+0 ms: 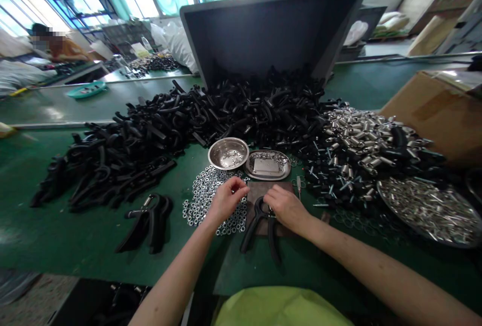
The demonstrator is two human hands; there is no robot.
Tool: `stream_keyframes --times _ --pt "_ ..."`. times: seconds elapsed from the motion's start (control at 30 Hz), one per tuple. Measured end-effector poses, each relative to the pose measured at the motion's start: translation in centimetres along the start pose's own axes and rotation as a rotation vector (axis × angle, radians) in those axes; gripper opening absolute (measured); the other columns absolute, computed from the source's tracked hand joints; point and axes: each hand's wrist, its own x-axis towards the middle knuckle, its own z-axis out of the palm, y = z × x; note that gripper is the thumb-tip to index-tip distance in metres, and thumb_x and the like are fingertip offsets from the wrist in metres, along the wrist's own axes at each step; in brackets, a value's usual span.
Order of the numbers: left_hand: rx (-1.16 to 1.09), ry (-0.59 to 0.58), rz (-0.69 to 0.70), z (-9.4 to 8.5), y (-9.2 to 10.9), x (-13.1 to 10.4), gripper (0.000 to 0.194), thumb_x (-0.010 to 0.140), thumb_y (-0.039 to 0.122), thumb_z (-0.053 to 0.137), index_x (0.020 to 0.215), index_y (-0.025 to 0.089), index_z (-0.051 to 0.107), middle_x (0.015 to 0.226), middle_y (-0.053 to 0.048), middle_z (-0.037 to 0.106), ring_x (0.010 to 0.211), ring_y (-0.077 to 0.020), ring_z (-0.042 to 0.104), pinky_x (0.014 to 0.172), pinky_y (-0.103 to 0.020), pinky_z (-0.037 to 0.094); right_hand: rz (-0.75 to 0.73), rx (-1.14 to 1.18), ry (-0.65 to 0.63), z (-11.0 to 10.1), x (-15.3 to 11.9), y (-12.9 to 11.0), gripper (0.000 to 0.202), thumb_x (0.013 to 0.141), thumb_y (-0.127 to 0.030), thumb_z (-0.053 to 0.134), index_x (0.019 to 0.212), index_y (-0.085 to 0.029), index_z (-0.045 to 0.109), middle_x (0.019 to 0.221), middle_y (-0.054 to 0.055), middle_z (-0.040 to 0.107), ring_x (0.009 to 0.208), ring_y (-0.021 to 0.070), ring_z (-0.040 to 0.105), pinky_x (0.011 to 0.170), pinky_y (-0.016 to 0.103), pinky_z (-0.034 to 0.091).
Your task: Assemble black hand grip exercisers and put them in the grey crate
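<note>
"Touching what with the right hand (284, 206)?"

"Resting bent fingers against the top of a black grip (257, 219), beside the upper end of its right leg. Hiding most of the fingertips from above, so impossible to say about anything pinched there."

"And with the left hand (227, 198)?"

"Holding thumb and forefinger close together, narrowed almost to a pinch, above the right edge of a wide spread of nuts (201, 198). Impossible to say about anything between the tips (too small and blurred to make out)."

"Seeing the black grip where, exactly?"

"Lying over a brown mat (259, 189), with legs spread toward the near side and reaching past the mat onto the green table (181, 258)."

"Noticing what close by?"

"Just beyond the nuts, a steel bowl (217, 150), next to a small tray (266, 178) of tiny metal parts. Well to the left, a second grip (154, 223)."

"And farther out?"

"Across the table, a great heap of black parts (241, 110) before a grey bin (271, 34). To the right, silver springs (354, 135), then a cardboard box (440, 112). Far left, a person (70, 50) in orange."
</note>
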Motion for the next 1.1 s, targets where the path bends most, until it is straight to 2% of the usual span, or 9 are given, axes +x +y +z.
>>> stream_keyframes --times 0.2,0.37,0.47,0.53,0.67,0.8,0.9,1.0,1.1 --pt "0.157 -0.08 0.098 4.1 -0.1 -3.3 0.009 0.078 0.025 0.06 0.074 0.018 0.059 0.077 0.0 0.058 0.074 -0.0145 0.053 0.067 -0.025 0.04 0.145 0.049 0.122 -1.3 -4.2 1.2 0.029 0.087 -0.016 0.046 0.113 -0.021 0.059 0.113 0.009 0.061 0.102 0.0217 0.054 0.086 0.036 0.047" --pt "0.204 -0.078 0.126 4.9 -0.7 -3.5 0.007 0.08 0.023 0.06 0.075 0.019 0.058 0.08 0.0 0.059 0.079 -0.0149 0.054 0.072 -0.026 0.041 0.478 0.017 -0.024 -3.2 -13.1 3.5 0.024 0.079 -0.035 0.059 0.099 -0.023 0.061 0.102 0.007 0.062 0.094 0.0241 0.059 0.074 0.036 0.051" --pt "0.27 -0.051 0.205 5.0 -0.8 -3.8 0.007 0.082 0.022 0.058 0.077 0.018 0.058 0.08 -0.002 0.059 0.08 -0.0151 0.054 0.072 -0.026 0.041 0.638 -0.015 -0.067 -2.7 -18.0 4.1 0.022 0.073 -0.042 0.061 0.084 -0.023 0.06 0.087 0.006 0.062 0.08 0.0243 0.062 0.062 0.034 0.05" --pt "0.375 -0.045 0.315 5.1 -0.9 -4.2 0.01 0.086 0.024 0.053 0.079 0.018 0.059 0.081 -0.003 0.059 0.081 -0.016 0.053 0.072 -0.027 0.041 0.711 0.001 -0.032 -2.2 -19.5 3.8 0.021 0.077 -0.043 0.055 0.08 -0.023 0.058 0.081 0.006 0.063 0.074 0.0237 0.063 0.06 0.034 0.049" --pt "0.631 -0.1 0.474 5.0 -1.1 -4.9 0.024 0.092 0.027 0.04 0.084 0.021 0.062 0.087 -0.005 0.062 0.082 -0.0176 0.052 0.071 -0.029 0.041 0.749 0.126 0.039 -3.0 -16.7 1.7 0.025 0.085 -0.042 0.042 0.092 -0.023 0.056 0.085 0.006 0.068 0.072 0.0233 0.066 0.061 0.034 0.05" --pt "0.748 -0.119 0.484 5.0 -1.0 -5.1 0.028 0.093 0.026 0.036 0.086 0.024 0.063 0.09 -0.006 0.062 0.083 -0.0177 0.052 0.069 -0.028 0.042 0.484 0.282 0.193 -3.8 -10.1 -0.3 0.032 0.092 -0.03 0.033 0.115 -0.021 0.052 0.111 0.009 0.065 0.098 0.0212 0.063 0.083 0.035 0.05" --pt "0.765 -0.122 0.481 4.9 -0.7 -5.3 0.026 0.093 0.023 0.037 0.087 0.023 0.063 0.09 -0.006 0.062 0.082 -0.0179 0.052 0.068 -0.028 0.042 0.425 0.299 0.14 -2.8 -6.8 -0.5 0.034 0.092 -0.024 0.032 0.119 -0.019 0.052 0.115 0.011 0.064 0.104 0.021 0.062 0.088 0.035 0.049" --pt "0.667 -0.119 0.438 4.6 -0.7 -5.6 0.022 0.091 0.021 0.04 0.089 0.023 0.062 0.092 -0.006 0.062 0.084 -0.0176 0.054 0.071 -0.028 0.044 0.441 0.286 0.056 -2.4 -6.1 -0.4 0.032 0.092 -0.024 0.035 0.116 -0.019 0.056 0.11 0.01 0.067 0.1 0.0216 0.064 0.086 0.037 0.05" --pt "0.45 -0.059 0.343 4.4 -1.0 -6.2 0.014 0.085 0.019 0.051 0.098 0.023 0.058 0.102 -0.006 0.059 0.089 -0.0171 0.056 0.077 -0.029 0.047 0.37 0.267 0.138 -3.3 -6.8 -1.5 0.035 0.093 -0.024 0.033 0.122 -0.02 0.053 0.115 0.01 0.065 0.103 0.0212 0.062 0.087 0.036 0.051"
